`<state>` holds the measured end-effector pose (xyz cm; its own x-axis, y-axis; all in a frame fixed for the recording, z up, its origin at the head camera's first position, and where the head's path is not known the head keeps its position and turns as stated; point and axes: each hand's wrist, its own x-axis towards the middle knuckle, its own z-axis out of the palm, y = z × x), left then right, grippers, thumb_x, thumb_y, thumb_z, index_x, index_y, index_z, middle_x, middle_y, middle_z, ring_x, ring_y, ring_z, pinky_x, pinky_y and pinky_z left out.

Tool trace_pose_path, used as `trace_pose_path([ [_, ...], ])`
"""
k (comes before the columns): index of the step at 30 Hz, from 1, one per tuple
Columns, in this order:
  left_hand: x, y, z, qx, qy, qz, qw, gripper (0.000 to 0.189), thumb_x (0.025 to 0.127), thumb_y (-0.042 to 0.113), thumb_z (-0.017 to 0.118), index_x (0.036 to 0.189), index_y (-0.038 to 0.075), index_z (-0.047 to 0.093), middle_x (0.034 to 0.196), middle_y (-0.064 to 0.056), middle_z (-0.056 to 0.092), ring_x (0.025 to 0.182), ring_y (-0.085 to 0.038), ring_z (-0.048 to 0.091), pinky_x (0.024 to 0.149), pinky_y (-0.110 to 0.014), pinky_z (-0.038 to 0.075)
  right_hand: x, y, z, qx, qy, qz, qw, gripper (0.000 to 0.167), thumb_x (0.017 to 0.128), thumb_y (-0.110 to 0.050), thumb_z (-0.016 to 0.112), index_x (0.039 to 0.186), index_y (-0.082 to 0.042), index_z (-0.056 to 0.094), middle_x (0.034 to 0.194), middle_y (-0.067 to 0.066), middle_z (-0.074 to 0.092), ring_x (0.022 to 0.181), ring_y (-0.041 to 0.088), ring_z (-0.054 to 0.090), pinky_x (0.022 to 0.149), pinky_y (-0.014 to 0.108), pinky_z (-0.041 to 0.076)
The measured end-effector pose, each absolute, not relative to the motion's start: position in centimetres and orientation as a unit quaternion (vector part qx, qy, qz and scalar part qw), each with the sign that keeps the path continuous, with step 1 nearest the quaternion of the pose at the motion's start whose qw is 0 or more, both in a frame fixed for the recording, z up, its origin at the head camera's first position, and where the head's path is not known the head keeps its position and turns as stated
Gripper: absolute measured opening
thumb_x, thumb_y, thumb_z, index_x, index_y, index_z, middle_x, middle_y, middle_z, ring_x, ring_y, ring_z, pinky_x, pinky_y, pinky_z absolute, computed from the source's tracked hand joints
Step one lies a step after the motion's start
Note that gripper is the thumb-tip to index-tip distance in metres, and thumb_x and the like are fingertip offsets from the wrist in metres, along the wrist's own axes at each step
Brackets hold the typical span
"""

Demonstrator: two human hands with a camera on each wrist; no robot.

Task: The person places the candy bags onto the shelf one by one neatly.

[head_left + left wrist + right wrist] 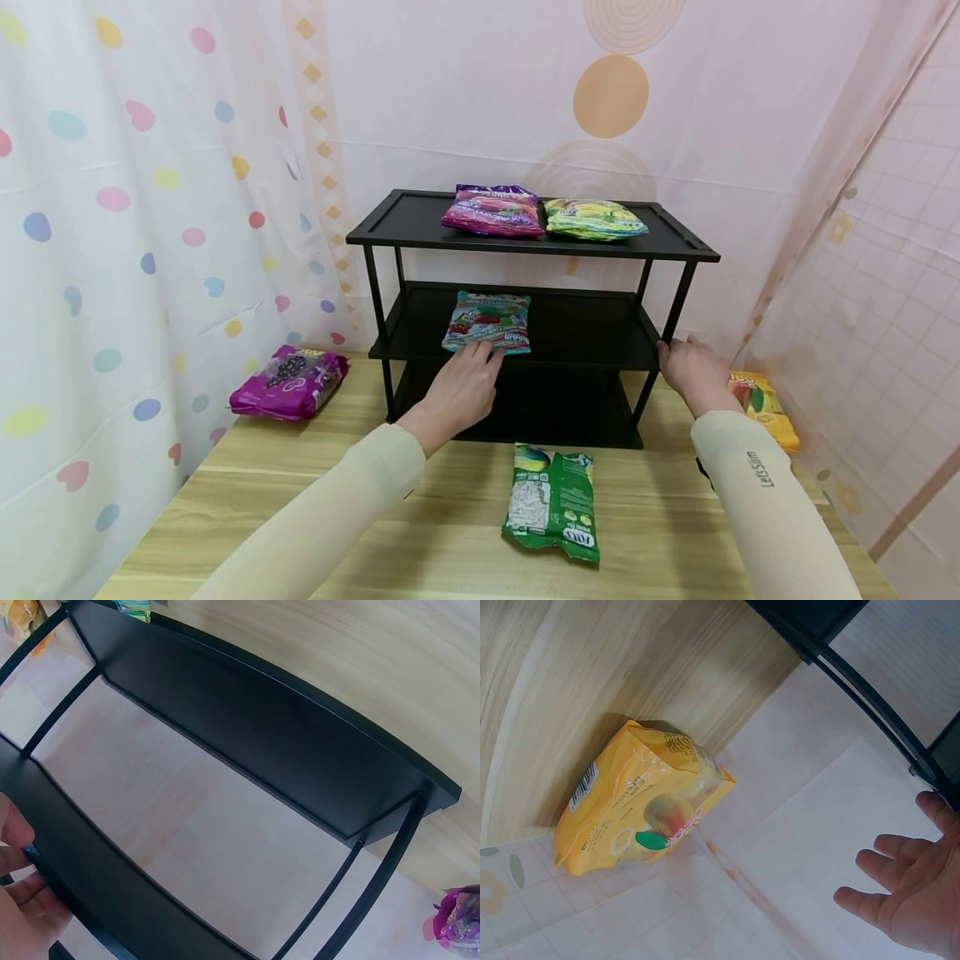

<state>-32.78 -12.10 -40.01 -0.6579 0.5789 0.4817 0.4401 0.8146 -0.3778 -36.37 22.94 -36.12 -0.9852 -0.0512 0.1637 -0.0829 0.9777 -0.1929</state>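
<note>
A black three-tier shelf rack (585, 332) stands on the wooden table. My left hand (463, 385) is at the front edge of its middle tier, fingers curled at the lower edge of a teal candy bag (489, 321) lying there. In the left wrist view the left thumb and fingers (34, 900) are right at that tier's edge; the bag is out of sight. My right hand (693, 372) pinches the rack's right front post at middle-tier height. Its other fingers (889, 862) stick out loosely in the right wrist view, and the thumb is hidden there.
A purple-pink bag (495, 210) and a yellow-green bag (594, 218) lie on the top tier. On the table are a green bag (553, 504) in front, a purple grape bag (289, 383) at left, and a yellow bag (641, 802) at right. Patterned curtains (172, 208) hang behind.
</note>
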Motion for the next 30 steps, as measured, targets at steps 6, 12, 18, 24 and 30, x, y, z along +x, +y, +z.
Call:
trace_pose_path([
  [6, -32.86, -12.03, -40.0, -0.284, -0.904, 0.109, 0.3, 0.052, 0.092, 0.024, 0.068, 0.134, -0.003, 0.056, 0.125, -0.019, 0.056, 0.111, -0.031, 0.055, 0.098, -0.038, 0.047, -36.31, 22.95, -36.11, 0.037, -0.992, 0.09, 0.076, 0.052, 0.108, -0.029, 0.028, 0.132, 0.007, 0.056, 0.142, 0.033, 0.045, 0.133, 0.049, 0.038, 0.093, 0.07, 0.04],
  [12, -32.9, -11.96, -39.93, -0.281, -0.91, 0.099, 0.29, 0.051, 0.092, 0.023, 0.066, 0.136, -0.003, 0.055, 0.126, -0.02, 0.055, 0.112, -0.032, 0.055, 0.099, -0.038, 0.046, -36.21, 22.99, -36.11, 0.042, -0.992, 0.089, 0.081, 0.052, 0.108, -0.029, 0.028, 0.132, 0.007, 0.056, 0.141, 0.033, 0.045, 0.134, 0.049, 0.037, 0.093, 0.069, 0.04],
  [18, -33.1, -11.86, -39.73, -0.276, -0.918, 0.09, 0.269, 0.052, 0.093, 0.022, 0.065, 0.137, -0.003, 0.054, 0.129, -0.02, 0.054, 0.114, -0.032, 0.054, 0.1, -0.038, 0.045, -36.17, 23.0, -36.05, 0.042, -0.992, 0.091, 0.082, 0.052, 0.108, -0.029, 0.028, 0.132, 0.007, 0.056, 0.141, 0.032, 0.046, 0.134, 0.049, 0.037, 0.092, 0.07, 0.04],
  [24, -33.34, -11.98, -39.56, -0.275, -0.926, 0.079, 0.248, 0.054, 0.093, 0.022, 0.065, 0.139, -0.001, 0.052, 0.129, -0.019, 0.053, 0.114, -0.031, 0.053, 0.1, -0.037, 0.045, -36.21, 22.95, -35.94, 0.036, -0.992, 0.094, 0.072, 0.053, 0.108, -0.03, 0.026, 0.134, 0.006, 0.055, 0.143, 0.033, 0.043, 0.134, 0.049, 0.036, 0.093, 0.07, 0.039],
  [30, -33.44, -12.19, -39.47, -0.27, -0.935, 0.056, 0.225, 0.056, 0.092, 0.02, 0.065, 0.143, 0.001, 0.049, 0.134, -0.018, 0.05, 0.12, -0.031, 0.051, 0.101, -0.038, 0.045, -36.32, 22.92, -35.96, 0.032, -0.993, 0.097, 0.067, 0.053, 0.108, -0.031, 0.025, 0.135, 0.006, 0.054, 0.144, 0.034, 0.041, 0.135, 0.049, 0.035, 0.094, 0.07, 0.039],
])
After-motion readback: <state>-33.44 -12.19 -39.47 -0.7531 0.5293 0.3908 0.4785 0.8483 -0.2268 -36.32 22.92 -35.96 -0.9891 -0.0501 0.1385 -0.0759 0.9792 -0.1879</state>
